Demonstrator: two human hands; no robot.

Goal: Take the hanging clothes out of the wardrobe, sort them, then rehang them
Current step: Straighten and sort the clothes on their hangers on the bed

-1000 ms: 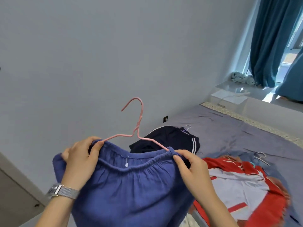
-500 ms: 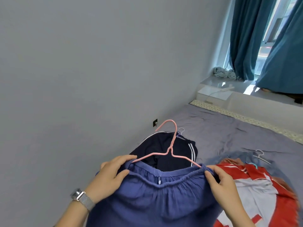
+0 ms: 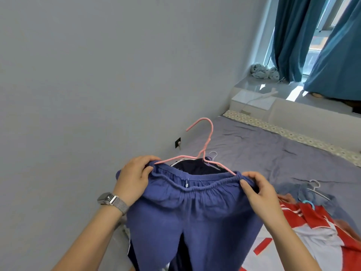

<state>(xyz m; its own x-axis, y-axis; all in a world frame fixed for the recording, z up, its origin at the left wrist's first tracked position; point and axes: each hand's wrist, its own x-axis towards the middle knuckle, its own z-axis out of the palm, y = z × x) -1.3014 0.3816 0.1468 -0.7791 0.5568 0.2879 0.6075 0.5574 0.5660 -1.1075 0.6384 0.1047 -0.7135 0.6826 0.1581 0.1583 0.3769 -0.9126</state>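
Observation:
Blue elastic-waist trousers (image 3: 191, 218) hang from a pink wire hanger (image 3: 205, 145) held up over the bed. My left hand (image 3: 134, 178) pinches the left end of the waistband over the hanger's shoulder. My right hand (image 3: 259, 192) grips the right end the same way. The hanger's hook points up and left. Behind the trousers lies a dark navy garment (image 3: 195, 167) with white stripes on a pale hanger. At the right lies a red and white jacket (image 3: 316, 235), and beyond it a grey-blue garment (image 3: 304, 190) on a white hanger.
The bed (image 3: 273, 149) with a grey-purple sheet fills the right half. A plain grey wall (image 3: 97, 75) with a small dark socket (image 3: 177, 142) runs along the left. At the far end are a white ledge (image 3: 254, 98), a bundled cloth (image 3: 261, 71) and teal curtains (image 3: 332, 45).
My view has swung right and down toward the bed. The trousers on the pink hanger have moved forward over the navy garment, with both hands still at the waistband ends.

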